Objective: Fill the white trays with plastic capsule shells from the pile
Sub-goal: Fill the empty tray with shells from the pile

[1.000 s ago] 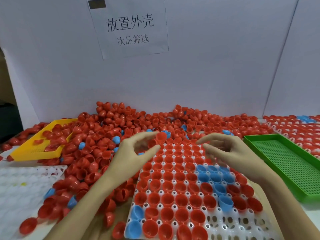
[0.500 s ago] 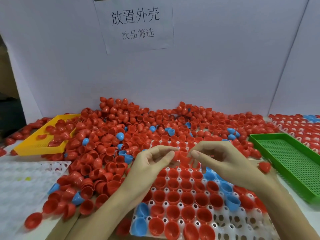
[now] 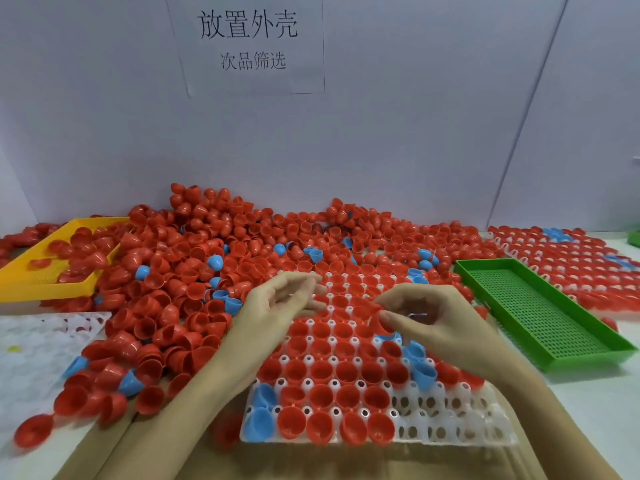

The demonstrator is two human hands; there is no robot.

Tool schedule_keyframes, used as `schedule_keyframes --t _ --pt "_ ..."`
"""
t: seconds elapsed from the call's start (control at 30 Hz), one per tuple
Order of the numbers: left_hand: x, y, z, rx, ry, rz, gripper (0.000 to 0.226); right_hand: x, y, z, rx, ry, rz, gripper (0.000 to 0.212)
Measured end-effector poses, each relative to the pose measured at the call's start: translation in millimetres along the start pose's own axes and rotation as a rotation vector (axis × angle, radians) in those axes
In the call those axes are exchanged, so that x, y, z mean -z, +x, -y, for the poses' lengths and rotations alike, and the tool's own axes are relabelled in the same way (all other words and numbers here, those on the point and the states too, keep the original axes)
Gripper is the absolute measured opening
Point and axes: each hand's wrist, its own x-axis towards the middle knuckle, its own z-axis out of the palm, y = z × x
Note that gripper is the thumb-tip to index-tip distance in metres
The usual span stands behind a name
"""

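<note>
A pale lilac partition wall is standing behind a white tabletop point(image 3: 588, 410), with a printed paper sign point(image 3: 251, 43) taped at 12 o'clock. A big heap of red plastic capsule shells point(image 3: 194, 271) with a few blue ones mixed in is sprawling along the foot of the wall from 10 to 1 o'clock. A white perforated plastic tray point(image 3: 446, 420) is sitting dead centre at 6 o'clock, most cups already carrying red shells, a few blue; its near-right corner cups are still bare.

The left hand point(image 3: 277, 306) is hovering over the tray's far-left part, fingers loosely curled and apart; whether it is holding a shell I cannot tell. The right hand point(image 3: 433, 323) is hovering over the tray's far-right part, thumb and forefinger pinching close together at what looks like a red shell point(image 3: 367, 311), blurred.

A green slotted plastic basket point(image 3: 540, 317) is lying at 3 o'clock, just beside the tray. A second white tray packed with shells point(image 3: 571, 265) is sitting at 2 o'clock beyond it. A yellow plastic basket point(image 3: 38, 268) is tilting at 10 o'clock with shells spilling in. Another white tray, mostly bare point(image 3: 31, 358), is lying at 8 o'clock.
</note>
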Motion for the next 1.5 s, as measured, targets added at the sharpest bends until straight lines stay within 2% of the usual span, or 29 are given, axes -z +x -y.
schedule_keyframes --t 0.1,0.2,0.27,0.33,0.4,0.47,0.5,0.57,0.63,0.67,0.73,0.8,0.87,1.03,1.13,1.23,1.37,1.5 --pt "8.4 1.7 -0.6 0.031 -0.007 -0.09 0.029 11.3 -26.1 -1.4 -0.033 -0.076 0.03 0.014" --pt "10.1 2.0 -1.1 0.037 0.017 -0.117 0.027 12.4 -45.0 -3.2 -0.058 -0.275 -0.04 0.036" --pt "8.6 -0.7 -3.9 -0.036 0.072 -0.084 0.021 9.5 -48.9 -1.2 -0.088 -0.349 -0.091 0.044" --pt "5.0 -5.4 -6.1 -0.143 0.19 0.075 0.015 3.0 -46.0 3.3 -0.11 -0.329 -0.139 0.047" --pt "-6.5 -13.6 -5.8 -0.18 0.26 0.313 0.028 -7.9 -39.8 10.7 -0.091 -0.298 -0.178 0.039" --pt "-20.7 -19.3 -2.3 -0.183 0.243 0.4 0.044 -23.4 -31.3 19.0 -0.047 -0.225 -0.211 0.025" --pt "-25.3 -20.4 -0.7 -0.198 0.228 0.371 0.046 -31.3 -27.2 20.8 -0.042 -0.178 -0.212 0.023" --pt "-26.3 -19.7 0.2 -0.233 0.218 0.256 0.037 -44.9 -19.0 24.8 -0.054 -0.085 -0.204 0.025" --pt "-19.2 -17.8 -0.6 -0.215 0.199 0.196 0.028 -47.8 -15.1 26.2 -0.045 -0.034 -0.22 0.027" --pt "-15.1 -16.6 -2.0 -0.184 0.17 0.191 0.031 -45.5 -14.4 28.0 -0.044 0.013 -0.226 0.023" --pt "-9.1 -13.9 -4.2 -0.103 0.063 0.224 0.042 -37.9 -15.9 28.9 -0.037 0.086 -0.147 0.002" --pt "-8.1 -11.9 -5.3 -0.05 -0.001 0.267 0.045 -34.5 -18.5 29.0 -0.006 0.055 -0.047 0.015" --pt "-10.2 -11.7 -2.9 -0.036 0.053 0.272 0.045 -35.3 -20.3 29.8 0.026 -0.047 -0.026 0.022" --pt "-13.8 -16.0 -2.2 -0.055 0.174 0.359 0.056 -22.9 -38.6 32.4 0.0 -0.278 -0.034 0.017" --pt "-3.2 -9.4 -7.6 -0.118 0.236 0.198 0.044 0.3 -50.5 36.4 -0.068 -0.437 0.043 0.004" --pt "6.2 -3.5 -7.8 -0.128 0.191 0.065 0.032 11.9 -59.6 31.8 -0.109 -0.564 0.178 0.005" --pt "7.5 -2.0 -2.1 -0.13 0.224 0.051 0.031 2.8 -61.3 20.8 -0.137 -0.578 0.324 0.009" --pt "7.5 -0.6 -0.2 -0.124 0.276 0.061 0.032 -2.3 -56.7 17.9 -0.159 -0.604 0.401 0.016"
